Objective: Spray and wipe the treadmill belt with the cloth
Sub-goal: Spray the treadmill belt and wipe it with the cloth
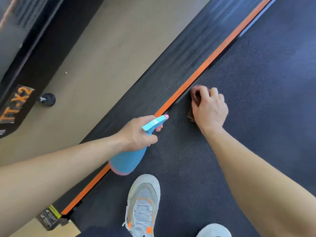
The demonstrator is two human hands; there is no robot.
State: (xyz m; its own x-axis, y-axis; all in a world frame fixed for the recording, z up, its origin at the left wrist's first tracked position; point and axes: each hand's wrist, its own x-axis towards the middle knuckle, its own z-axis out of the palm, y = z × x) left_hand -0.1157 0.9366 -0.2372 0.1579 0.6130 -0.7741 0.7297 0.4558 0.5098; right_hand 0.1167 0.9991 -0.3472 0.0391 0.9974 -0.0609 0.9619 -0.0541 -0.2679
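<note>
The dark textured treadmill belt [256, 100] fills the right side of the view. My left hand [136, 132] grips a blue spray bottle [127, 159] by its neck, with the pink nozzle pointing up and to the right over the belt's left edge. My right hand [209, 108] holds a bunched dark red cloth [196, 94] down on the belt, right beside the orange stripe. Most of the cloth is hidden under the hand.
An orange stripe [213, 55] and a dark side rail [162, 79] border the belt on the left. Beyond lies beige floor [102, 57] and a neighbouring black machine [18, 103] with a levelling foot. My grey shoes [142, 206] stand on the belt.
</note>
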